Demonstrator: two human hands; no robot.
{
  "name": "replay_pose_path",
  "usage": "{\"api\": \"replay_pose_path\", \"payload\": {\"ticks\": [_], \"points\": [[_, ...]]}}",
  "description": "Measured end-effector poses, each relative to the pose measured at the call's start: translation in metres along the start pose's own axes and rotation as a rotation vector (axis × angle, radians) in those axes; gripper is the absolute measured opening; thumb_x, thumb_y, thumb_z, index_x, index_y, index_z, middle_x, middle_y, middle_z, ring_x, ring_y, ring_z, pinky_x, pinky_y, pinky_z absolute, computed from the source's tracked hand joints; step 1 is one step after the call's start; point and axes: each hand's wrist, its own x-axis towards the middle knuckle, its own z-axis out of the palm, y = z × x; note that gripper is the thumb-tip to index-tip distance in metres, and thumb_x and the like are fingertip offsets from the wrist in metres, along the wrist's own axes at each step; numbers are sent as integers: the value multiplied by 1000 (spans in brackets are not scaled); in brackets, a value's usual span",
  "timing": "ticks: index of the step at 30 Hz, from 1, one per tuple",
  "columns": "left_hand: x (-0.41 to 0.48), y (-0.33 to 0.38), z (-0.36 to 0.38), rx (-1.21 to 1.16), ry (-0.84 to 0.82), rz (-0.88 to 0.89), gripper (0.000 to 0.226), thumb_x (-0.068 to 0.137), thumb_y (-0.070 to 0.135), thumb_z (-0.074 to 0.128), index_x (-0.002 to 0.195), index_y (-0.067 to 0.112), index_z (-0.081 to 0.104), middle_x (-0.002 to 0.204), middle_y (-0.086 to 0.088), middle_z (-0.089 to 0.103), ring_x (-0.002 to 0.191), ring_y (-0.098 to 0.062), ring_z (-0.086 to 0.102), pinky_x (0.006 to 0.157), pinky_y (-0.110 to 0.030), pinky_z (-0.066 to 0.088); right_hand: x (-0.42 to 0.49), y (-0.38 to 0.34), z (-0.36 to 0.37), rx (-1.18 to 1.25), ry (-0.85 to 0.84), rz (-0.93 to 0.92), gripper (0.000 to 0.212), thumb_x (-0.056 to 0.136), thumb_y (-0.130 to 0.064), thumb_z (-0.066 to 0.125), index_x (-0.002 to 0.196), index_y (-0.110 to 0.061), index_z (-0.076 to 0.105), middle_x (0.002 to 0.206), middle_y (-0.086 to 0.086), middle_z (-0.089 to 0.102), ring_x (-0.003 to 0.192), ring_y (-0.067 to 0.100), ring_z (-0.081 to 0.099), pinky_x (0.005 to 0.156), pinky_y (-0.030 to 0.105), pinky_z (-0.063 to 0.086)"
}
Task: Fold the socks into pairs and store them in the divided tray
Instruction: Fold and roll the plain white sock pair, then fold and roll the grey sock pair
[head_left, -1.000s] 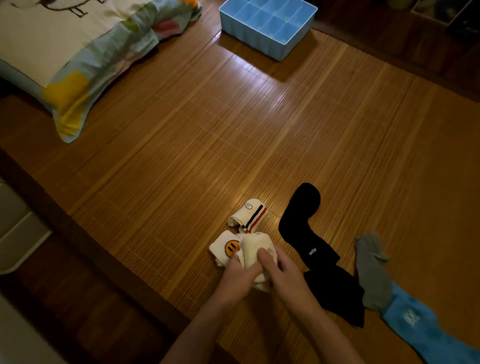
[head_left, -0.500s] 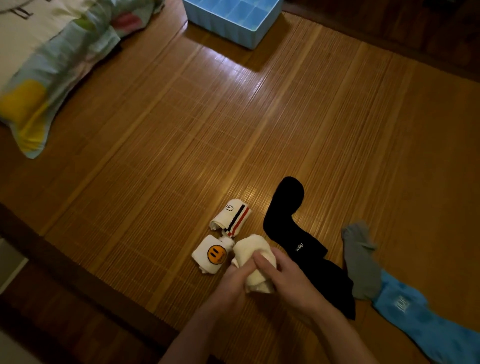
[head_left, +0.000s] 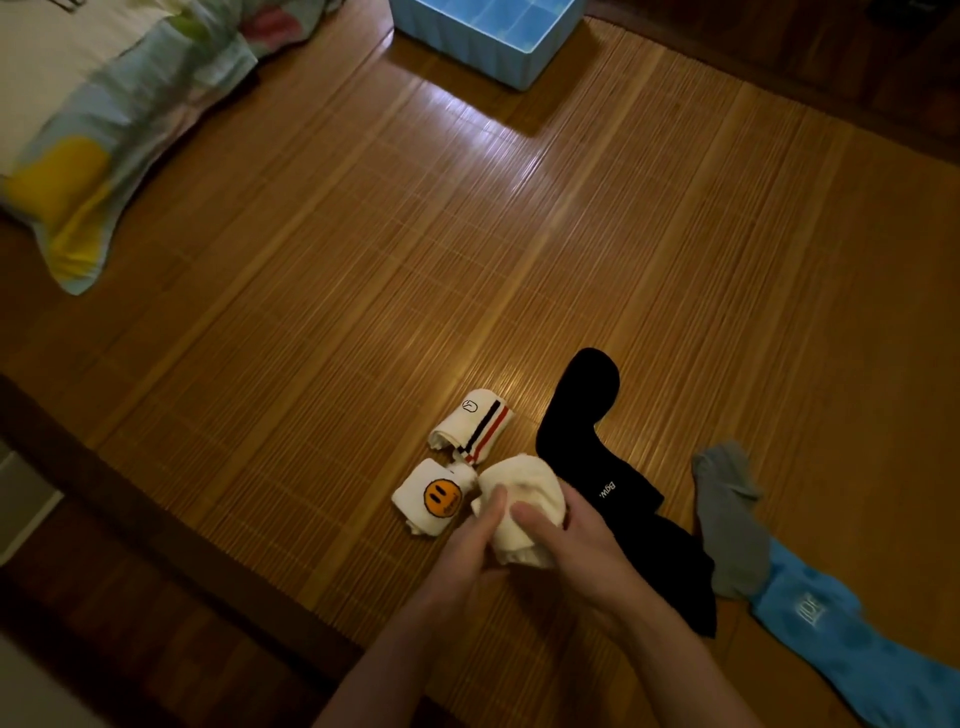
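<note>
1. Pillow (head_left: 104, 135): patterned, at the upper left, with its corner lying over the bamboo mat (head_left: 363, 291).
2. Wooden border (head_left: 171, 525): a dark strip running diagonally along the mat's lower-left edge, near the folded socks. A broad bare stretch of mat lies between the socks and the tray.
3. Smiley sock roll (head_left: 434, 499): white and folded, on the mat just left of the hands.
4. Striped sock roll (head_left: 472, 423): white and folded, just beyond the smiley one.
5. Left hand (head_left: 467, 551): its grip holds the left side of the cream sock roll (head_left: 524, 493), thumb on top.
6. Divided tray (head_left: 457, 54): light blue, cut by the top edge, well apart from all the socks.
7. The cream sock roll sits between both hands; whether it rests on the mat cannot be told.
8. Right hand (head_left: 576, 545): its grip is closed round the roll's right side.
9. Black sock (head_left: 582, 405): unfolded and flat, passing just right of the right hand.
10. Grey sock (head_left: 727, 509): flat, touching the black sock at its near end.
11. Blue sock (head_left: 841, 634): flat, running off the lower-right edge.
</note>
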Motion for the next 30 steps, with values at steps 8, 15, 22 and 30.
{"api": "replay_pose_path", "payload": {"ticks": [8, 15, 22, 30], "points": [[-15, -23, -41, 38, 141, -138, 69, 104, 58, 31, 153, 11, 38, 143, -13, 59, 129, -27, 57, 108, -43, 43, 37, 33, 33, -285, 386, -1, 52, 96, -33, 66, 139, -12, 46, 126, 10, 61, 109, 25, 61, 94, 43, 53], [-24, -41, -60, -34, 214, -171, 62, 104, 57, 31, 142, 14, 54, 135, -12, 64, 117, -26, 63, 95, -41, 49, 44, 54, 52, -683, 546, -9, 60, 89, -54, 66, 133, -15, 56, 136, 7, 37, 129, 26, 33, 110, 40, 34], [-29, -35, -68, -49, 229, -153, 54, 104, 58, 33, 124, 19, 65, 121, -7, 74, 111, -25, 70, 91, -40, 53, 38, 51, 45, -380, 499, -67, 78, 82, -47, 78, 145, -16, 44, 137, 5, 49, 125, 25, 50, 104, 49, 48], [-36, -30, -56, 119, 250, -43, 31, 107, 36, 43, 119, 20, 66, 106, -1, 79, 101, -19, 74, 87, -36, 56, 9, 50, 15, -209, 595, -112, 42, 95, -57, 54, 126, -29, 57, 106, -13, 60, 96, 4, 58, 74, 25, 48]]}}
